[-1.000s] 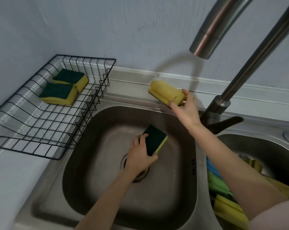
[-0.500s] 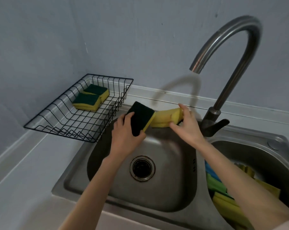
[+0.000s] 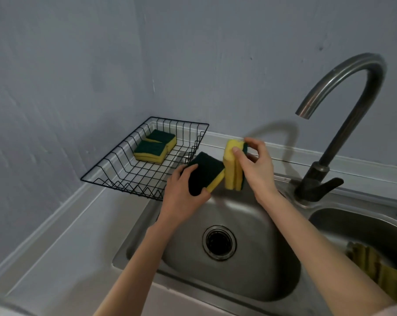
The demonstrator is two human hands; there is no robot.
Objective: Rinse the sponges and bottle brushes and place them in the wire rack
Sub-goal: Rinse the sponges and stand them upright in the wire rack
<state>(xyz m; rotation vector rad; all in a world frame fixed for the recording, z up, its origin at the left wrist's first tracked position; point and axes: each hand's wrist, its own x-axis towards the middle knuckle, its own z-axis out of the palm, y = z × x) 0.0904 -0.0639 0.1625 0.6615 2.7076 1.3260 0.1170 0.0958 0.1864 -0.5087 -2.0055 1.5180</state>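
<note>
Double steel sink (image 3: 133, 245) set in pale table (image 3: 63, 242); curved faucet (image 3: 343, 92) behind the divider. Black wire rack (image 3: 115, 172) on table at left corner, two green-topped sponges (image 3: 155, 145) lying inside. Left hand (image 3: 185, 197) clamped on a sponge, green face up (image 3: 204, 173), over left basin near rack. Right hand (image 3: 255, 166) pinches an upright yellow sponge (image 3: 231, 167), just beside the first.

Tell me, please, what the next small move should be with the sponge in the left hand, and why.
Probably carry it a little further left and set it in the wire rack. The left hand holds a sponge right at the rack's near corner, two sponges already lie there, and no water runs from the faucet.
</note>
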